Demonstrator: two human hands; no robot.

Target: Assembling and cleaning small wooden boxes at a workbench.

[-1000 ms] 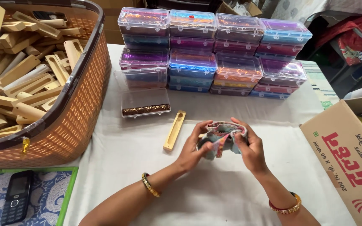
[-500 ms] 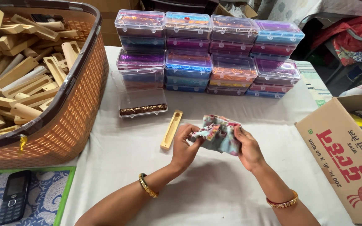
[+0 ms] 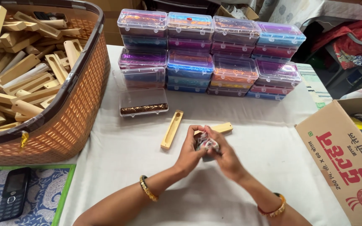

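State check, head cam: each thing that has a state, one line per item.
left hand: closed on patterned cloth
right hand: closed on the same cloth
patterned cloth: bunched up
wooden tray: lying flat, hollow up
clear box: lid shut
basket: full of wooden pieces
cardboard box: flaps open

An orange woven plastic basket (image 3: 70, 113) of pale wooden sticks (image 3: 19, 79) stood at the left of the tabletop (image 3: 118, 159). Stacked clear plastic boxes (image 3: 210, 54) stood behind an open slotted wooden holder (image 3: 171, 129). A printed cardboard carton (image 3: 342, 159) lay right.

We see a table (image 3: 147, 167) in white cloth bearing a basket (image 3: 76, 113), stacked boxes (image 3: 214, 54), two wooden holders (image 3: 171, 129), a carton (image 3: 340, 155).
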